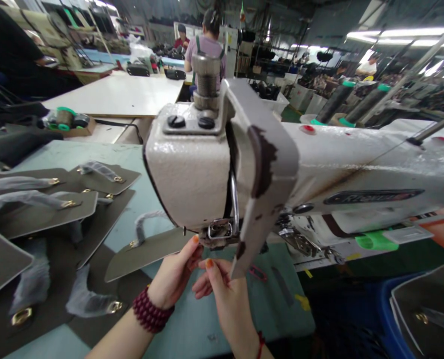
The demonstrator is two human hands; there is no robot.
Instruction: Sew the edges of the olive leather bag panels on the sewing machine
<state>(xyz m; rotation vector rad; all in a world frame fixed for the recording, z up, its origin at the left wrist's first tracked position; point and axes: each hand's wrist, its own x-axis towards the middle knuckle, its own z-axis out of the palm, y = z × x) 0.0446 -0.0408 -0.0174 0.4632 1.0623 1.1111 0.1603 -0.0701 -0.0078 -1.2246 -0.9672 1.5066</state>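
Observation:
My left hand (174, 280), with a beaded bracelet at the wrist, is raised to the underside of the sewing machine head (190, 179). Its thumb and fingers are pinched together just below the needle area. Close beside it, my right hand (227, 294) is also closed, thumb against fingers. Anything between the fingertips of either hand is too small to make out. A grey-brown panel (150, 252) with a plastic-wrapped handle lies behind my left hand on the pale green table (184, 329).
More flat panels (53, 214) with wrapped handles and gold buckles overlap at the left. Tweezers (258, 272) lie right of my hands. A blue bin (389, 309) holds panels at lower right. Dark thread cones (334, 102) stand behind the machine; people work further back.

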